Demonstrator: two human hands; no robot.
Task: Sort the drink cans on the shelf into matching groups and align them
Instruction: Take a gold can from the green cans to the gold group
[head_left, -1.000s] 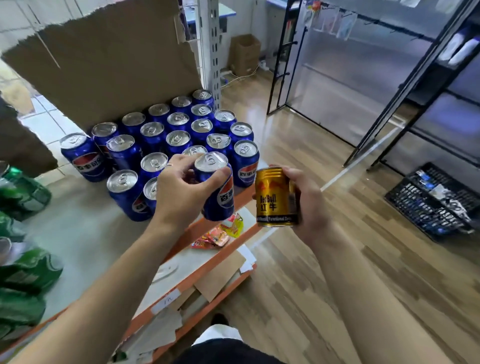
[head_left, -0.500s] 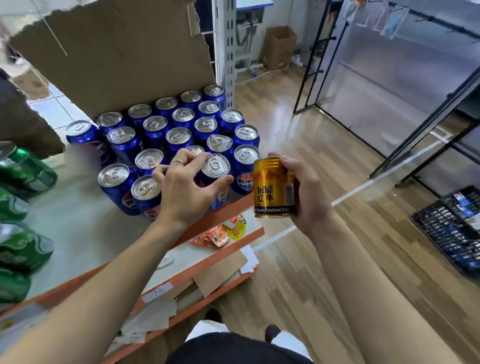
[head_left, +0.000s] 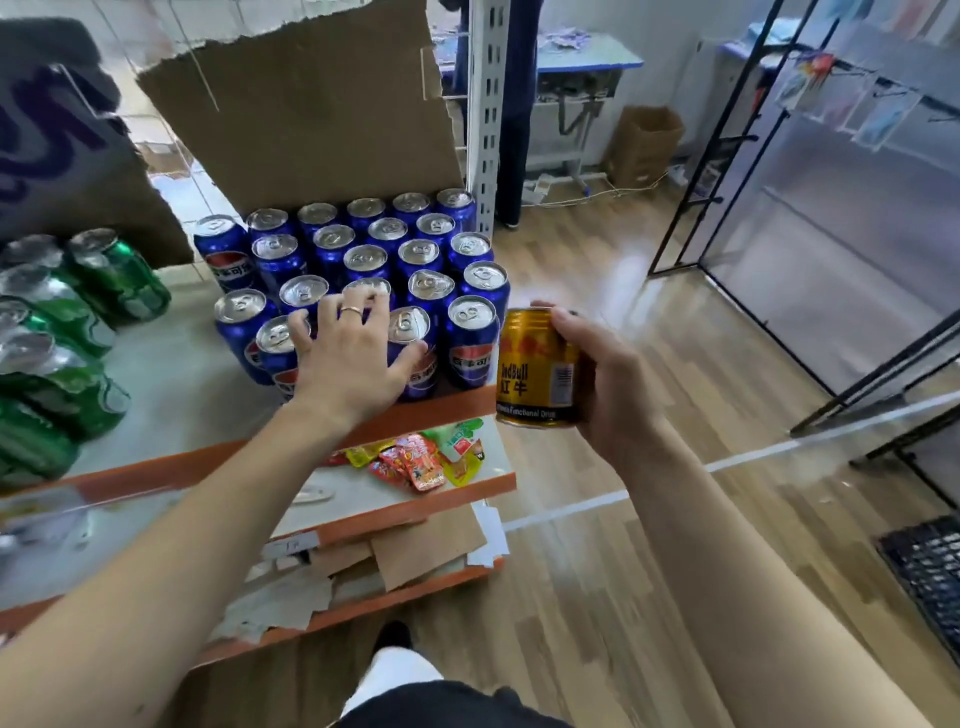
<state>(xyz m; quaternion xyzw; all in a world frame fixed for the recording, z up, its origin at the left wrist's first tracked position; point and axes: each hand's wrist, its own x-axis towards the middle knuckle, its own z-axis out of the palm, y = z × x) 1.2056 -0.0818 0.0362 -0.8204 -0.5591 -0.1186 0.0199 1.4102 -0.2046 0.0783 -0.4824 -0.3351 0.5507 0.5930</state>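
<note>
- Blue aluminium drink cans (head_left: 470, 358) with red-and-white logos stand upright in a tight block at the right end of the pale shelf with the orange front edge (head_left: 171, 374), directly under and around the left hand (head_left: 348, 364).
- The short gold drink can with red lettering (head_left: 535, 369) is off the shelf, upright in the air just right of the block's front corner, inside the right hand (head_left: 618, 384).
- The blue cans show silver lids with pull tabs. They sit in slanted rows that touch or nearly touch, and the front ones are slightly staggered.
- A torn brown cardboard sheet (head_left: 311, 114) rises behind the back row.
- Green drink cans (head_left: 119, 280) lie tilted on the shelf's left side, apart from the blue block.
- Left fingers (head_left: 332, 312) are spread wide and nearly straight, tips resting on several front lids. The thumb (head_left: 413, 353) presses the side of one front can. A ring (head_left: 351, 310) sits on one finger.
- Right fingers curl round the gold can's far side, and the thumb hooks over its top rim.
</note>
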